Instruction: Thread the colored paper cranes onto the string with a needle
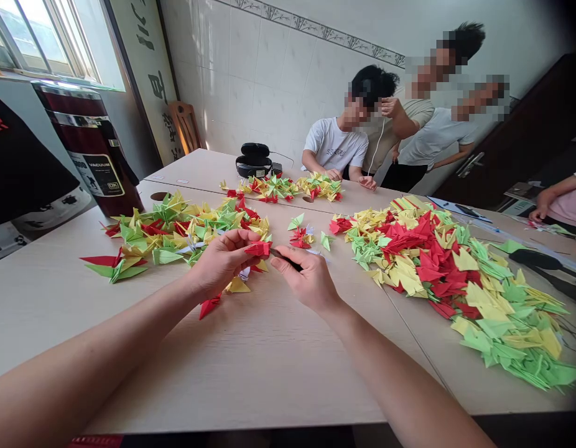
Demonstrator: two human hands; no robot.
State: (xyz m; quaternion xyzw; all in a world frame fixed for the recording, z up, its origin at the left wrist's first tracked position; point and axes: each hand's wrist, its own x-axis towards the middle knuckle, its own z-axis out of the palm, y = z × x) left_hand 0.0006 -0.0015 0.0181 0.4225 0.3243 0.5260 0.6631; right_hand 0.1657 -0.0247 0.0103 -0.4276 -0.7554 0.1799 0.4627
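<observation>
A small red folded paper crane (259,249) is pinched between the thumb and fingers of my left hand (227,256), above the table. My right hand (310,277) is closed around a slim dark tool (288,259) whose tip meets the red paper; its exact kind is hidden by my fingers. Beyond and left of my left hand spreads a pile of green, yellow, red and white paper cranes (176,227). A red crane (299,237) and a few green ones lie just past my right hand.
On the right stretches a long heap of paper cranes (432,261); another pile (288,186) lies at the far side. A dark red vacuum flask (94,149) stands at left. An open black case (254,163) sits at the back, near several people (337,143).
</observation>
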